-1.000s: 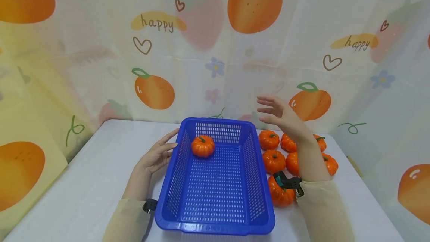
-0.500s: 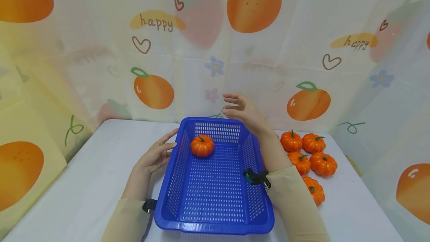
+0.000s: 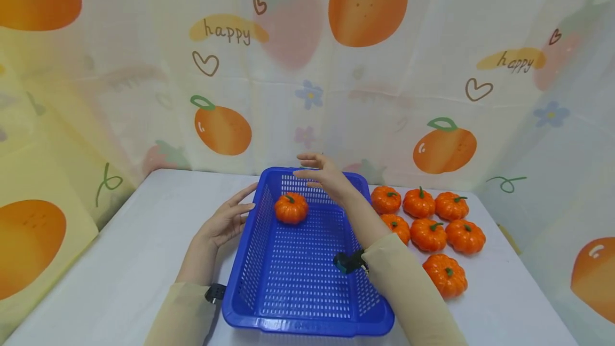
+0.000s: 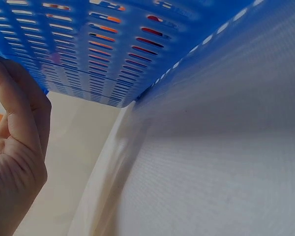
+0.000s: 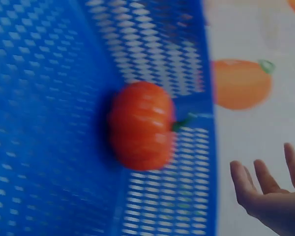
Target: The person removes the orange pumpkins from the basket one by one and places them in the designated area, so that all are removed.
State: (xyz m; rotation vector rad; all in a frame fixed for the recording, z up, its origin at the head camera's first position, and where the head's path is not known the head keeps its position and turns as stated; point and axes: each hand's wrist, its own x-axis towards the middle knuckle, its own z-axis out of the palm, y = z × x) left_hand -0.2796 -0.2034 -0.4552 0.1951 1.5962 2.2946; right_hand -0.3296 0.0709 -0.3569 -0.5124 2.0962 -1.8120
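Note:
A blue plastic basket (image 3: 307, 326) with slotted walls stands on the white table. Inside, near its far left corner, lies a small orange pumpkin (image 3: 291, 209) with a green stem, also large in the right wrist view. My right hand (image 3: 323, 175) hovers over the far part of the basket, right of and above that pumpkin, fingers spread and holding nothing. My left hand (image 3: 225, 224) is at the outside of the left wall, its relaxed fingers right at the rim. The left wrist view shows this hand beside the slotted wall.
Several more pumpkins (image 3: 428, 235) sit in loose rows on the table right of the basket; one is partly hidden by the right arm. A fruit-printed curtain (image 3: 355, 105) hangs behind the table (image 3: 120, 260).
My right hand has swung left from above the pumpkins on the table, then dropped lower over the basket. The left hand, basket and pumpkins keep their places.

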